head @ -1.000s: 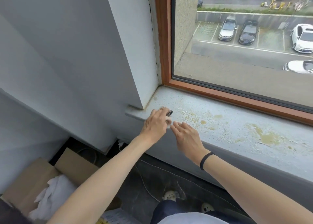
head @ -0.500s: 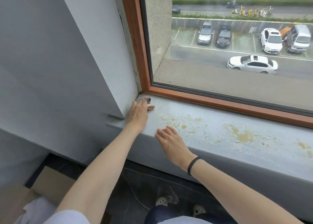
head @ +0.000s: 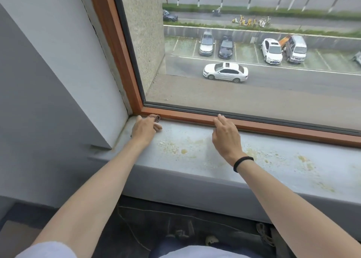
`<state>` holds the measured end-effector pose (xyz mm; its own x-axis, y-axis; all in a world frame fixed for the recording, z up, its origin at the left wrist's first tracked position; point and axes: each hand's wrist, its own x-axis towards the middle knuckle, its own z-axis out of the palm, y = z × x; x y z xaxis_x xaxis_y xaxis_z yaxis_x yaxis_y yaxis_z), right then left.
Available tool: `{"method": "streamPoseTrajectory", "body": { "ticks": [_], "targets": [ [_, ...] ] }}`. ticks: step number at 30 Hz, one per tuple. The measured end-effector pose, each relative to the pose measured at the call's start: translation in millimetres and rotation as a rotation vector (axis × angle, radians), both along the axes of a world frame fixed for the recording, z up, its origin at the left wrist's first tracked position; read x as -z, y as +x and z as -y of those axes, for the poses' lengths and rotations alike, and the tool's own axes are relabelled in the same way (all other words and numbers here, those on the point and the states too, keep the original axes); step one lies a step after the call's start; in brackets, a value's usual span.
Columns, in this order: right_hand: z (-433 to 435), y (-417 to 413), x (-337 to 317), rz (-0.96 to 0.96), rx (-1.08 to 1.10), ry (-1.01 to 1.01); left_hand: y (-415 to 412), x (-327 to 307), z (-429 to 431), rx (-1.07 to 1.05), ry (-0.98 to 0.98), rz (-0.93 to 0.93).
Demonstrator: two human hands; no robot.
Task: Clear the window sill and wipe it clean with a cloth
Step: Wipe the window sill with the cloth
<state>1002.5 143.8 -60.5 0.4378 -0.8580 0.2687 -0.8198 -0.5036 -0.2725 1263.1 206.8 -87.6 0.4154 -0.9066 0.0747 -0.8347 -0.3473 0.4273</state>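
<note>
Sill [head: 195, 160] runs left-right (stained); left hand [head: 144, 129] pinches small dark object [head: 157, 118], right hand [head: 226, 134] loose.

The window sill [head: 214, 160] across the middle of the frame looks like matt, pale grey painted stone or plaster, its finish flaking and blotched with yellowish stains. The window frame [head: 254, 125] behind it has a smooth, reddish-brown wood-like finish with a dark rubbery seal along the clear, glossy glass [head: 254, 93]. The wall [head: 58, 82] at left is flat matt paint. A small dark textured object [head: 157, 118] at upper centre-left is too blurred to identify.
</note>
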Motion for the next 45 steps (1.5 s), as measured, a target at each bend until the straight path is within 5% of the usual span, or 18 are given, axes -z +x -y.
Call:
{"method": "streamPoseTrajectory", "body": {
  "ticks": [6, 11, 18, 22, 28, 31, 34, 40, 45],
  "targets": [
    [4.7, -1.6, 10.0, -0.121, -0.062, 0.084, -1.9, -1.1, -8.7, 0.377, 0.161, -0.074],
    [16.5, -15.9, 11.6, -0.265, -0.075, 0.212, 32.7, 6.6, -8.3, -0.028, 0.032, -0.022],
    [26.5, -16.6, 4.3, -0.443, -0.147, 0.108, -6.6, -6.2, -17.2, 0.288, 0.107, 0.154],
    [26.9, -17.2, -0.3, -0.448, -0.159, 0.138, 0.9, -4.9, -9.4, -0.147, 0.119, 0.232],
    [25.4, -15.0, 3.2, -0.458, -0.179, 0.083, -48.6, -9.6, -9.2, 0.296, 0.076, 0.244],
    [25.8, -17.7, 0.3, -0.441, -0.186, 0.083, -15.6, -11.2, -8.0, 0.041, 0.157, 0.262],
    [19.7, -16.5, 3.4, -0.455, -0.182, 0.030, -38.4, -15.5, 3.7, -0.196, 0.068, 0.076],
    [21.0, -15.0, 2.2, -0.417, -0.182, 0.061, -79.7, -2.9, 7.5, 0.369, 0.061, 0.273],
    [22.6, -19.5, 0.3, -0.362, -0.188, 0.098, -54.6, -11.0, 12.5, 0.089, 0.109, 0.299]
  ]
}}
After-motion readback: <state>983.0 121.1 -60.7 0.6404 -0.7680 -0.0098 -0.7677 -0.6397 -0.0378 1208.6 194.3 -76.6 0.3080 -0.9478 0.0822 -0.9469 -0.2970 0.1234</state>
